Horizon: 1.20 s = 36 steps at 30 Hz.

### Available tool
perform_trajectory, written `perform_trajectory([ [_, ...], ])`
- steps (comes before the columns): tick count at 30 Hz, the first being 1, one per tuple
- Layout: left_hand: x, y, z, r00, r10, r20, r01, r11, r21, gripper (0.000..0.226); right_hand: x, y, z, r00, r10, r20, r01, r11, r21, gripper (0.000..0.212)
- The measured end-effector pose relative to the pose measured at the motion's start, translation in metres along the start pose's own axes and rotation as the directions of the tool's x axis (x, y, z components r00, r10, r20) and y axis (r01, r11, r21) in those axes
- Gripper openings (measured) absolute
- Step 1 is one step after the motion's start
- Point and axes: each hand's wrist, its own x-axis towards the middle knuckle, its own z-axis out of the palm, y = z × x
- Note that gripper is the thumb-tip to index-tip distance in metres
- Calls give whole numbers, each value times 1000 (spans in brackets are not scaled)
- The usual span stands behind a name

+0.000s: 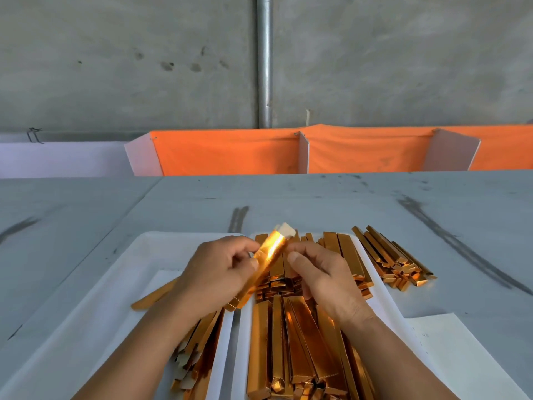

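From my end of the feed, both hands are on one gold sleeve (269, 259). The left hand (222, 272) pinches its lower half between thumb and curled fingers. The right hand (323, 281) has its fingertips curled onto the upper half, thumb lying alongside. The sleeve is up in the air over the trays, tilted, with its pale end flap (285, 228) pointing away toward the wall.

My read is that it's thin foil-faced card: basically weightless, slick, and quick to crease or dent if you squeeze the hollow middle. I'd hold it by the long folded edges, light pressure, and stay off that flap.

Right under the hands is a heap of folded sleeves (288, 342) in a white tray (383, 301), with flat blanks (199, 342) under the left forearm. Another loose pile (389, 261) sits on the grey table (288, 194) to the right, and an orange cloth (230, 151) hangs behind.
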Motion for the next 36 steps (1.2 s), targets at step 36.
perform_trajectory([
  [36,4,-10,39,994,41,99,-9,953,-301,39,3,-5,-8,998,39,53,-55,933,356,33],
])
